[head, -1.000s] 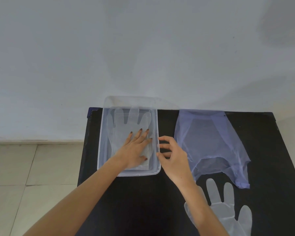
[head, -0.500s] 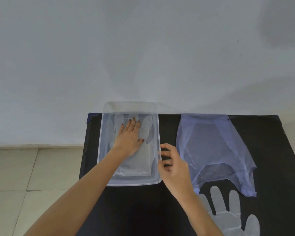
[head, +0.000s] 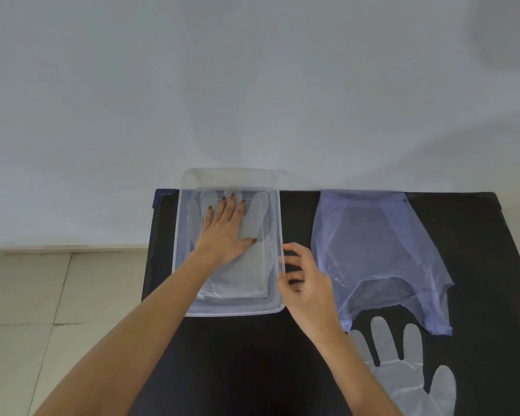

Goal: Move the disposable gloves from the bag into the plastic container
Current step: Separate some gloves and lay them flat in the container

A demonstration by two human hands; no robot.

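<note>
A clear plastic container (head: 275, 181) sits at the table's back left. A clear disposable glove (head: 254, 265) lies flat inside it. My left hand (head: 225, 232) presses flat on that glove, fingers spread and pointing away from me. My right hand (head: 305, 283) rests at the container's right rim, fingers curled and touching the edge. A pale blue plastic bag (head: 373, 247) lies flat to the right. Another clear glove (head: 403, 376) lies on the table in front of the bag, its cuff end cut off by the frame.
The black table (head: 246, 355) stands against a white wall (head: 252, 85). Its left edge drops to a tiled floor (head: 42, 310). The container overhangs the table's back edge slightly.
My left hand has slid away from me along the glove in the container, from its middle to its finger end. My right hand stayed at the container's right rim.
</note>
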